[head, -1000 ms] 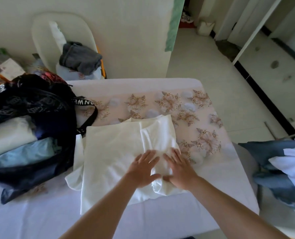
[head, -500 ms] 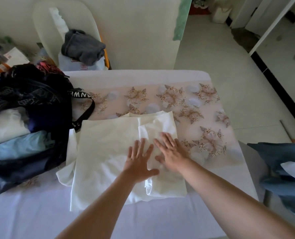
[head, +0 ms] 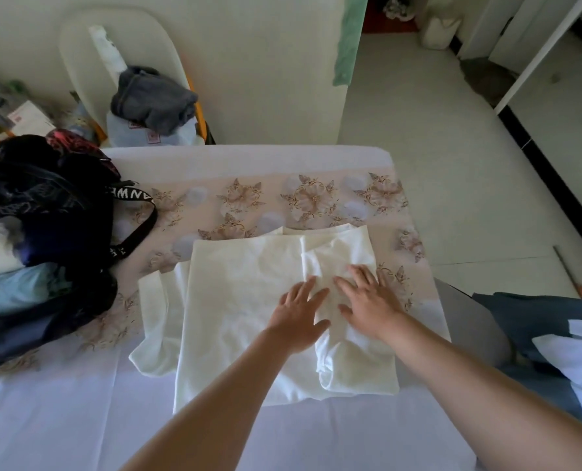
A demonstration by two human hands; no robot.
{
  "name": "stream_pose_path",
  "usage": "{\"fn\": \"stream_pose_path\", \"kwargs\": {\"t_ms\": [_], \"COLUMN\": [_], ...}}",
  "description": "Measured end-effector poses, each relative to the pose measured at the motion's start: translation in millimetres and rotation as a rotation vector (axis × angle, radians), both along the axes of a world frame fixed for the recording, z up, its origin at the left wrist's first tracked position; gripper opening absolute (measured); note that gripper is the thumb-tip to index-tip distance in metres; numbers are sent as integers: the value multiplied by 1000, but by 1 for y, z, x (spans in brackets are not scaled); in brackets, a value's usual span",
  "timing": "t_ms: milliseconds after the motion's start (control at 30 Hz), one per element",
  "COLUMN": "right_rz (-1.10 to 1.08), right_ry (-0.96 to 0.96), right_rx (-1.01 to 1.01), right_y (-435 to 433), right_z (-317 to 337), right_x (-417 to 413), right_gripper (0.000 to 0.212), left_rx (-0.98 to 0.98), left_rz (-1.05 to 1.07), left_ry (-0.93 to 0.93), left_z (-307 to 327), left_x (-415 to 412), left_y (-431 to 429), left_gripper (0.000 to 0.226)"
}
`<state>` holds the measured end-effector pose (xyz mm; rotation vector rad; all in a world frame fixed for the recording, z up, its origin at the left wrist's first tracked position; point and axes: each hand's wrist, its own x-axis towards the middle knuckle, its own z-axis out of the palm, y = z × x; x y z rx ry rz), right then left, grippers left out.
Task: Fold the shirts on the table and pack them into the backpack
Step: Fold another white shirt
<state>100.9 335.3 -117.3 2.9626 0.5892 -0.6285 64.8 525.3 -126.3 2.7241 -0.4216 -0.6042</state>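
Left hand point(head: 300, 314) and right hand point(head: 367, 300), fingers straight and grasping nothing, press flat on a cream-white, partly folded cotton shirt point(head: 242, 300) lying on the cloth-covered tabletop point(head: 79, 419), right of the open black backpack point(head: 45, 205). Smoothing along the folded right flap should keep its crease sharp. The shirt's long axis runs away from the person, with one sleeve jutting left.

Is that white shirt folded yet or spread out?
Partly folded: the white shirt has its right side doubled over the middle, a sleeve sticks out at left, left hand and right hand flat on it.
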Motion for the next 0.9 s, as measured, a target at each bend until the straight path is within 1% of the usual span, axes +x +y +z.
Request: {"fn": "stream_pose_path", "kwargs": {"t_ms": [67,133,233,333,400,500,567,600,667,733,767,833,900], "right_rz": [33,71,129,172,171,181,177,175,161,127,116,137,183], "right_ry": [-60,-72,-5,98,157,192,199,190,148,156,184,232,259], "right_rx": [22,93,240,352,389,385,354,323,228,175,181,204,206], "right_y": [19,47,102,160,196,243,271,284,306,324,331,343,353], "right_z": [7,13,22,28,28,24,21,19,16,13,11,6,3], "right_x": [1,-1,-7,-17,-23,-31,-37,-40,-45,-50,-53,-59,-63], "right_gripper": [56,54,53,48,45,41,39,38,35,35,39,49,49], "left_rx": [-63,-97,-73,24,121,238,217,163,31,-19,7,120,178], "left_rz": [86,199,399,542,520,398,426,472,581,671,668,588,495], "left_ry": [-48,-114,-215,-224,-160,-48,26,54,65,79,100,103,-25], "left_z": [8,18,28,32,34,32,26,23,20,19,20,24,29], "left_x": [0,-1,-7,-18,-29,-46,-55,-59,-66,-72,-75,-77,-71], "left_y": [13,37,89,150,185,225,245,255,274,295,305,321,333], "left_gripper": [63,55,44,40,41,41,45,46,49,46,42,33,27]}}
